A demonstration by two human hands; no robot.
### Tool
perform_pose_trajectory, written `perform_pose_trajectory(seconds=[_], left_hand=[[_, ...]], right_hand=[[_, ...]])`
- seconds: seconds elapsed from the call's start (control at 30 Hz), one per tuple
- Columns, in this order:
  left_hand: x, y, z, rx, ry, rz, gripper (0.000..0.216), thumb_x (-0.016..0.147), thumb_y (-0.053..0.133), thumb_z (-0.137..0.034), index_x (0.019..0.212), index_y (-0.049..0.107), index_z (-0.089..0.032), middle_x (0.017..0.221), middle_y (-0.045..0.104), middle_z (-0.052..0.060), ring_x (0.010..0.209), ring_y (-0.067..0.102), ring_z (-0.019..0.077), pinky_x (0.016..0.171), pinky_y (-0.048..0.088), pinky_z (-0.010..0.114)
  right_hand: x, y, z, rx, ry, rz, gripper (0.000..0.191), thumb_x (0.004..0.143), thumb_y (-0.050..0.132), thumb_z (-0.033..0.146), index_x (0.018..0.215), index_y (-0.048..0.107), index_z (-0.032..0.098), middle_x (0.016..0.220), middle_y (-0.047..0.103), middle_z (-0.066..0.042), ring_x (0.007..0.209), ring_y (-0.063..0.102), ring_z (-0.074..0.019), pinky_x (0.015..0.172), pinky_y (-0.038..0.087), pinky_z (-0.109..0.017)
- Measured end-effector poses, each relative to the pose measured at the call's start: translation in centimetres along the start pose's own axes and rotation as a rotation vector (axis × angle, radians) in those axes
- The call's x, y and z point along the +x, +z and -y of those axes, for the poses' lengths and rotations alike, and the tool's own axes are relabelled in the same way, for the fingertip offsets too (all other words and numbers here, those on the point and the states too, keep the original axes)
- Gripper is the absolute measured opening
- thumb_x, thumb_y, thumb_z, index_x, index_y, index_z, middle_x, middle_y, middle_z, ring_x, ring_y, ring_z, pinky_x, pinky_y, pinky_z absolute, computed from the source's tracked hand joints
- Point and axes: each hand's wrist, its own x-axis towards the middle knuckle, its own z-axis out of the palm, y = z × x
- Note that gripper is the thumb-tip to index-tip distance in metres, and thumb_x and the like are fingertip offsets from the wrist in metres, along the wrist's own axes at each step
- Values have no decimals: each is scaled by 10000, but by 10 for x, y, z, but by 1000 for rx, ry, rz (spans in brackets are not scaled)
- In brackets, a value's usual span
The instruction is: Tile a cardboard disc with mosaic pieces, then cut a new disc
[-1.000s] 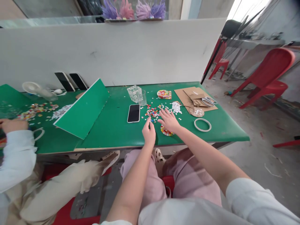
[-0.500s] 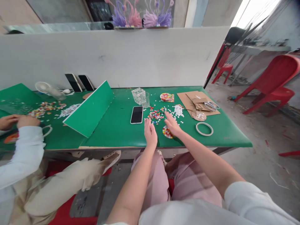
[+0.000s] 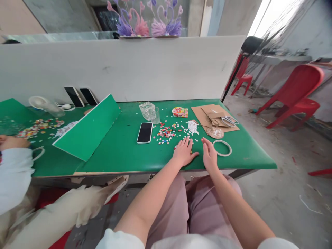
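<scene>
My left hand (image 3: 184, 151) lies palm down with fingers spread, over a round mosaic piece (image 3: 175, 148) that it mostly hides. Whether the palm presses on the piece, I cannot tell. To its right, my right hand (image 3: 209, 155) is tilted on its side with fingers stretched out, holding nothing, close to a roll of white tape (image 3: 230, 150). Just beyond my left hand are scattered coloured mosaic tiles (image 3: 166, 132) and a pile of white tiles (image 3: 192, 127). A second mosaic piece (image 3: 179, 111) with a square base lies farther back.
A phone (image 3: 144, 133) lies left of the tiles, with a clear cup (image 3: 155, 116) behind it. Scissors (image 3: 228, 121) rest on brown cardboard (image 3: 201, 112) at the right. A green divider board (image 3: 88, 129) separates off a co-worker's hand (image 3: 15, 142) at the left.
My left hand has moved right, from beside the coloured tiles onto the round mosaic piece. My right hand has shifted right, off the tiles, towards the tape roll. The view has swung slightly.
</scene>
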Motion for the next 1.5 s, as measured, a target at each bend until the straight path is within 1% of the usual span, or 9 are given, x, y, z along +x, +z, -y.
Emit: perform_pose_trajectory(seconds=[0.33,0.5,0.6,0.73,1.0,1.13,1.23,1.37,1.5], left_hand=[[-4,2,-1,56,-28,-37,661,877,310,-498,1348,303,-35,1430,300,203,1321,304,250,1065,283,397],[-23,-2,-3,89,-216,-176,771,825,353,-576,1317,328,17,1388,296,311,1320,242,389,1021,237,585],[-35,-2,-3,77,-263,-197,821,767,433,-616,1299,352,4,1332,368,329,1280,304,417,975,293,599],[-41,-5,-2,34,-227,-185,765,752,514,-554,1306,353,-52,1249,462,254,1209,409,357,958,360,512],[-45,-9,-4,-39,-158,-198,766,733,569,-426,1356,285,-83,1166,458,194,1093,470,298,908,409,450],[-46,-8,-6,-72,-139,-253,755,749,546,-414,1364,268,-75,1212,416,204,1159,417,311,952,379,464],[-48,-10,-7,-98,-110,-288,728,763,534,-452,1357,290,-108,1264,386,199,1206,382,310,980,360,469],[-49,-14,-6,-129,-65,-308,696,778,510,-519,1341,329,-152,1346,350,185,1257,342,303,1009,340,463],[-49,-15,1,-178,-138,-381,601,850,421,-461,1353,306,-154,1389,316,180,1283,317,290,1017,331,459]], right_hand=[[-42,-21,6,-174,-112,-28,323,892,388,260,1145,578,197,1119,616,-113,1058,545,-225,921,439,-447],[-55,-26,3,-263,-180,33,330,897,371,253,1137,591,200,1107,635,-113,1061,554,-228,911,447,-453],[-57,-23,4,-340,-196,141,310,862,465,302,1120,613,217,1175,615,-110,1141,514,-277,963,367,-527],[-55,-13,11,-398,-151,254,380,851,498,349,1208,553,231,1294,524,-121,1236,428,-305,1021,215,-594],[-39,8,19,-242,59,370,418,844,467,307,1256,496,241,1237,576,-90,1206,470,-260,1024,231,-579],[-18,13,17,-68,229,404,401,840,491,297,1230,505,208,1002,680,-58,952,622,-215,879,456,-444],[-2,12,19,55,343,481,268,838,549,309,1052,596,154,873,666,-32,775,631,-166,705,523,-327],[12,6,23,188,487,573,207,878,530,308,920,585,113,808,606,-6,626,575,-87,556,497,-235],[19,-3,21,322,580,525,228,820,595,348,772,567,127,519,462,81,363,383,-30,342,321,-151]])
